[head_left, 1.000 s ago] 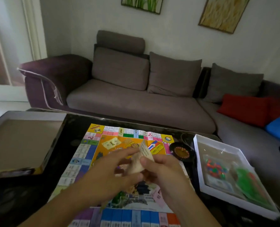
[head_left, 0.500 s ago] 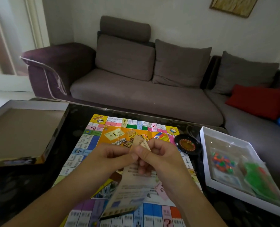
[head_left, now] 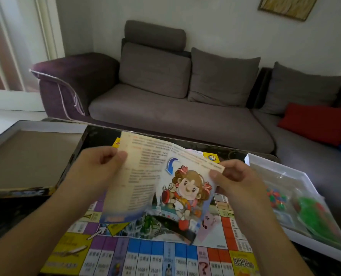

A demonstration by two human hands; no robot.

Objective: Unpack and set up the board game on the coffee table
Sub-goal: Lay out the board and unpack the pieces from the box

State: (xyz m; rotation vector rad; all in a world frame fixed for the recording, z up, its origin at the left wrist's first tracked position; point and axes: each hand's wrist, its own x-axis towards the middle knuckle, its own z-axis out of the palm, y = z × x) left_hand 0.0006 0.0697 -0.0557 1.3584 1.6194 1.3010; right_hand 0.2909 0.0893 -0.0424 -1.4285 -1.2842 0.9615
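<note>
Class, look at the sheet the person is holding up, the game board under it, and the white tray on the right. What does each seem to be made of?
Rules sheet: thin printed paper; it curls and sags between both hands.
Game board: likely printed card, lying flat and stiff.
White tray: probably cardboard, with thin upright walls.

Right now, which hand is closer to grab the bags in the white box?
The right hand, probably. The white box with the bags sits just past it. The left hand is across the board. Both hold the paper.
</note>
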